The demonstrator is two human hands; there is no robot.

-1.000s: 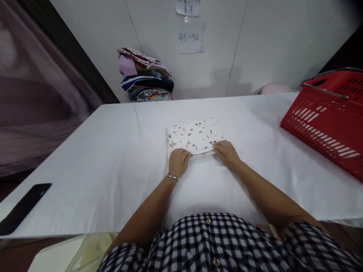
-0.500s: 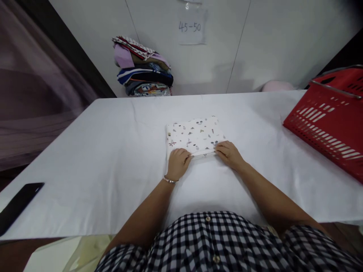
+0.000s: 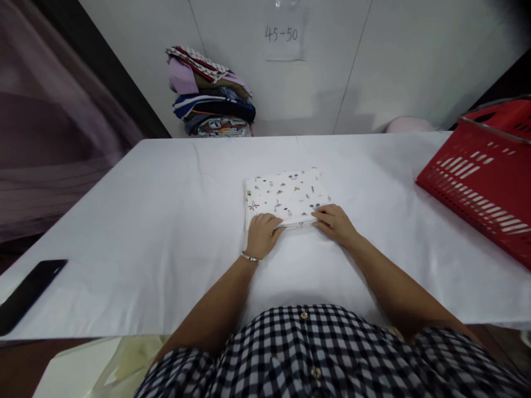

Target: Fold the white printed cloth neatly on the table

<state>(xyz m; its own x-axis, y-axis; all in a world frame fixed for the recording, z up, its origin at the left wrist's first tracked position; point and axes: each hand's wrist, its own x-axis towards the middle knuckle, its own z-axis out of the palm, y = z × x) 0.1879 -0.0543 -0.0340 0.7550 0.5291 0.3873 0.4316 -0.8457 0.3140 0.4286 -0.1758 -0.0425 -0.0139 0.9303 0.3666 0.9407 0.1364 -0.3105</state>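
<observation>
A folded white cloth (image 3: 286, 193) printed with small scattered figures lies flat on the white-covered table (image 3: 166, 221) in front of me. Its near edge is lifted into a narrow fold. My left hand (image 3: 264, 234) pinches that edge toward its left end, thumb below and fingers on top. At the right end, my right hand (image 3: 335, 224) pinches the same edge between thumb and fingers. A short stretch of the folded edge shows between the two hands. Whether the cloth is a garment or a plain piece of fabric, I cannot tell.
A red plastic basket (image 3: 481, 177) stands at the right. A black phone (image 3: 31, 293) lies near the left front corner. Beyond the far edge, a stack of folded clothes (image 3: 211, 97) sits by the wall, under a paper sign (image 3: 284, 36) reading 45-50.
The near edge of the cloth is rolled up slightly more between my hands. Both hands keep their grip in nearly the same place. The camera view has shifted a little.
</observation>
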